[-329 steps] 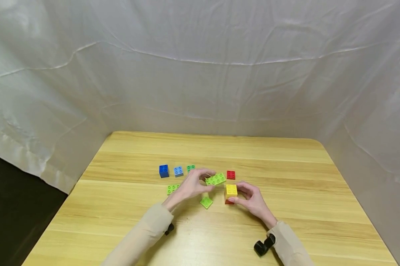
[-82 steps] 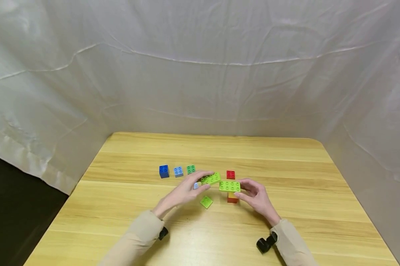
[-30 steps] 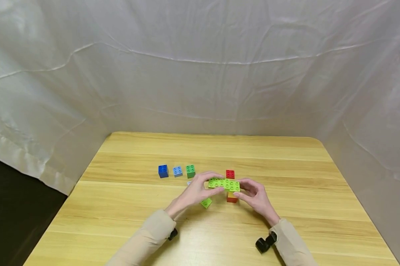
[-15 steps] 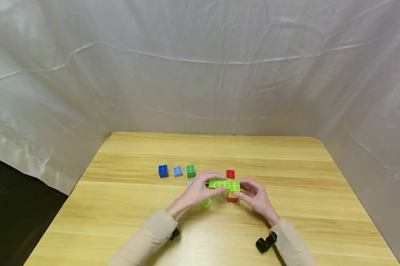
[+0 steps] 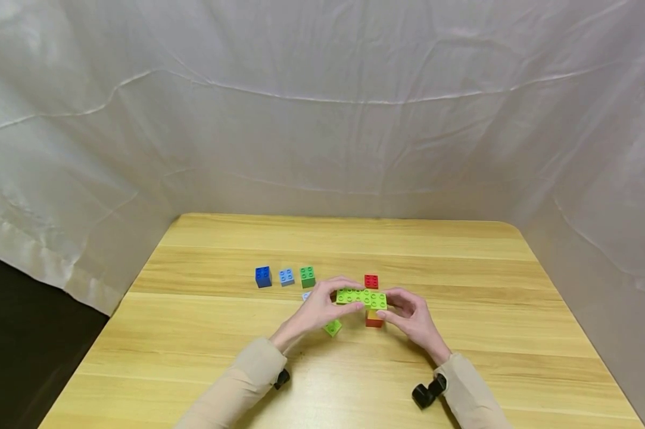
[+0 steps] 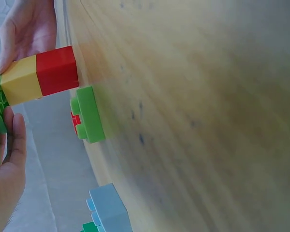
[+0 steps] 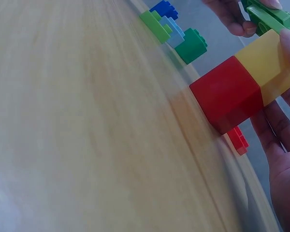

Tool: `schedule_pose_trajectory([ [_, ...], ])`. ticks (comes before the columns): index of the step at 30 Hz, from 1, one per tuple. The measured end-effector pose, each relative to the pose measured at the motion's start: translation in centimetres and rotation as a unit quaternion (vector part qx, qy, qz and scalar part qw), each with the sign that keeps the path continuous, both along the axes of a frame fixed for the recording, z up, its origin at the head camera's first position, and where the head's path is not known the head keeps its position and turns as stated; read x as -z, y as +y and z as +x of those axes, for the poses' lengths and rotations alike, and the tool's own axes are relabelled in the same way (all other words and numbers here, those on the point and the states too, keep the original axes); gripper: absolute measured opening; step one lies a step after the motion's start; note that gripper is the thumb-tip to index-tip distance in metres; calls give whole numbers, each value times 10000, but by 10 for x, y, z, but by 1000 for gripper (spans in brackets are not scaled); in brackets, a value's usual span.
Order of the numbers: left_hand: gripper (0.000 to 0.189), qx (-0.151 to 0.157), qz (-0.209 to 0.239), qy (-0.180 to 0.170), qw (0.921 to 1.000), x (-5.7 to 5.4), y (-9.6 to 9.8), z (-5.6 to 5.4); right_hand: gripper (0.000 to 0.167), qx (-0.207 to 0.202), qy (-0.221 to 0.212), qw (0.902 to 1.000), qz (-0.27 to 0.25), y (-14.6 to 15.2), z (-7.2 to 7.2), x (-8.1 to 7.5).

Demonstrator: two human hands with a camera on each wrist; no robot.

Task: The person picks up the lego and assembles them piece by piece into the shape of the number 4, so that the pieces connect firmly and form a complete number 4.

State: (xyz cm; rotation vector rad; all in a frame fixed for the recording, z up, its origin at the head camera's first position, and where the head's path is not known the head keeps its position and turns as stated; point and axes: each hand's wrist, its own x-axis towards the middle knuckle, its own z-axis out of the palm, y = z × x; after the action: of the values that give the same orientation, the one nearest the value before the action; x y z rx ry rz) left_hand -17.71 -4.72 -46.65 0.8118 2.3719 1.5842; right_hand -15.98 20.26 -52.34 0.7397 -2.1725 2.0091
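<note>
My left hand (image 5: 322,307) pinches a long lime-green building brick (image 5: 349,296) between thumb and fingers. Its right end overlaps another lime brick (image 5: 379,300), which lies across the top of a stack. Below that come a yellow brick (image 7: 268,63) and a red brick (image 7: 227,94). My right hand (image 5: 416,319) grips the stack near its top, thumb in front and fingers behind. In the left wrist view the studded green pieces meet one above the other at the left edge, with the yellow brick (image 6: 21,79) under them.
A small lime brick (image 5: 332,328) lies in front of the left hand. Behind stand a dark blue brick (image 5: 263,277), a light blue one (image 5: 286,276), a green one (image 5: 308,276) and a small red one (image 5: 371,281). Another pale blue brick (image 5: 305,295) is partly hidden by the left hand.
Since 11 seconds ago, a lime brick has been set on the yellow one, and the left hand has brought a second over its left end. Over the last second the hands hold nearly still.
</note>
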Motion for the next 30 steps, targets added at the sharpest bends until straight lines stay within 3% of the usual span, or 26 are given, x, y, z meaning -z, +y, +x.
schedule_pose_trajectory([
  [30, 36, 85, 73, -142, 9998, 2, -2, -3, 37, -67, 6, 9998, -180, 0, -1, 1],
])
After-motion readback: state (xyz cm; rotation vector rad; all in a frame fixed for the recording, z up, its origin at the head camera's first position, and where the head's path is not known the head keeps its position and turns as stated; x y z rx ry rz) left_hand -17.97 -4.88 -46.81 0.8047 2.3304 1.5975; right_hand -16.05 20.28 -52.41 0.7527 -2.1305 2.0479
